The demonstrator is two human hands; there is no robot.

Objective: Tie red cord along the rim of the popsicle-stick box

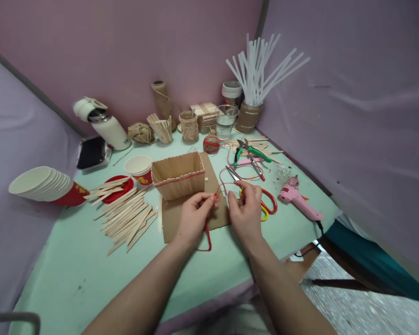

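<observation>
My left hand point(194, 215) pinches a red cord point(208, 232) over a brown cardboard sheet point(174, 214); a loop of the cord hangs below it. My right hand point(246, 209) pinches the same red cord a little to the right, fingers closed. Just behind my hands stands a small open box of craft sticks point(179, 174) with a red line along its front edge. The cord runs back across the table to a red spool point(211, 144).
Loose craft sticks point(127, 218) lie left of the cardboard, by a paper cup point(139, 170) and a stack of cups point(45, 186). On the right lie scissors point(267, 204), green pliers point(251, 151) and a pink glue gun point(298, 197). Jars, twine and white sticks point(258, 70) line the back.
</observation>
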